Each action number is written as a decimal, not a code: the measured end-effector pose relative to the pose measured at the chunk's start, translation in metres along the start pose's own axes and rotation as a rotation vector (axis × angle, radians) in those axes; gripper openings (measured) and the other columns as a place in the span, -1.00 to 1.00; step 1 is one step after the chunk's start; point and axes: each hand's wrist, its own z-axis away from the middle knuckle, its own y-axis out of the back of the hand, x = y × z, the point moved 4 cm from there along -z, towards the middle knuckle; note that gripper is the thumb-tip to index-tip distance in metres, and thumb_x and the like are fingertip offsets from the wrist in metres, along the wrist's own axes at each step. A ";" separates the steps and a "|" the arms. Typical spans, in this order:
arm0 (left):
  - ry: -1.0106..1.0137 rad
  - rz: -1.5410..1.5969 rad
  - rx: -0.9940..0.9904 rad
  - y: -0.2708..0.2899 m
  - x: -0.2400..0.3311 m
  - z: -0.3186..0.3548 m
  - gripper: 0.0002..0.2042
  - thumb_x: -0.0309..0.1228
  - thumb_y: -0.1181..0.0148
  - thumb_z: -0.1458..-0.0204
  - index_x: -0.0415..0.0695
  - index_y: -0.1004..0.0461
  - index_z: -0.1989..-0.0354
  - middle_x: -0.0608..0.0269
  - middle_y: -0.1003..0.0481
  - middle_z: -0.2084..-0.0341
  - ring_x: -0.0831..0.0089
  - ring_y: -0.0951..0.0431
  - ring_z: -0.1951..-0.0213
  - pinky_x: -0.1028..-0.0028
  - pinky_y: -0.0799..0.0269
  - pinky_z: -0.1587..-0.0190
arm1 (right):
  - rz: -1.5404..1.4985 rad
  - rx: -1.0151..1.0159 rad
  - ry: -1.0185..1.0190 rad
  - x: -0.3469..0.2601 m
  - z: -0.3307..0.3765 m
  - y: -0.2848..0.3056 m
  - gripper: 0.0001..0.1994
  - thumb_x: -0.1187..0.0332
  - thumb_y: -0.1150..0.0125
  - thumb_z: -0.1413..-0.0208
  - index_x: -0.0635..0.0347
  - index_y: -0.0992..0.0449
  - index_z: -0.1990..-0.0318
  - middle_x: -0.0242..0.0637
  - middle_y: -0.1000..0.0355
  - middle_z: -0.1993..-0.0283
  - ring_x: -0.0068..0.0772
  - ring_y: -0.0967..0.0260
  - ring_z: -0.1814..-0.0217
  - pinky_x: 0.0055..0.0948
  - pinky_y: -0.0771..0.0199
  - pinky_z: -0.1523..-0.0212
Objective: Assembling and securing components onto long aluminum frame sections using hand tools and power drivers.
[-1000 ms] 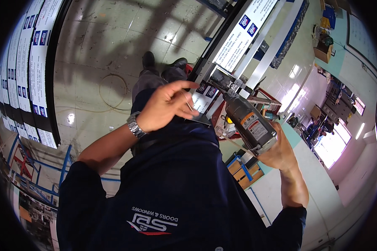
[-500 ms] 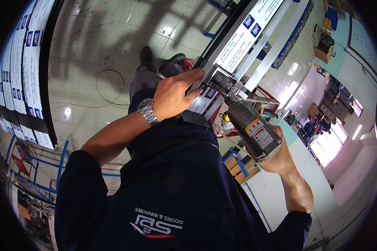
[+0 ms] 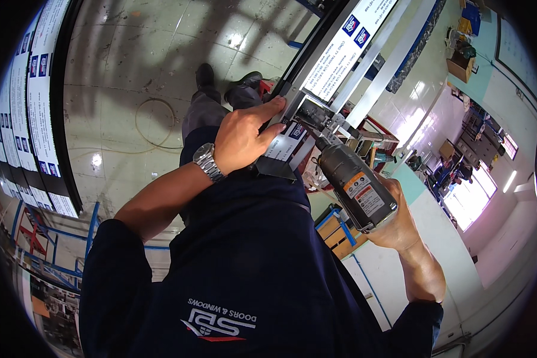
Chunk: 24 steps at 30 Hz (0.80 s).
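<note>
Right hand [image 3: 395, 222] grasps the drill [image 3: 358, 188], nose toward the frame [image 3: 339, 58]. Left hand [image 3: 240, 140] touches frame edge; whether gripping, cannot tell.

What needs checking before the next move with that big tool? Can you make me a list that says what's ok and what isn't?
1. Left hand on the frame: ok, it rests at the edge.
2. Right hand gripping the power tool: ok, it is wrapped around it.
3. Left hand apart from the tool's nose: ok, a gap shows between them.
4. Tool's tip lined up: cannot tell, it's too small to make out.
5. Left wrist bare: not ok, a silver watch is on it.
6. Hose loop off the shoes: ok, it lies on the floor beside them.
</note>
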 end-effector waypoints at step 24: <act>-0.030 -0.013 0.032 -0.003 -0.001 0.001 -0.60 -0.35 -0.24 -0.06 -0.20 -0.50 -0.09 0.05 -0.50 -0.06 0.10 -0.56 0.00 0.31 -0.50 -0.02 | -0.078 -0.005 -0.021 0.003 0.000 -0.001 -0.55 0.46 -0.38 0.20 0.41 -0.50 0.06 -0.13 -0.54 0.30 -0.40 -0.54 0.35 -0.44 -0.53 0.18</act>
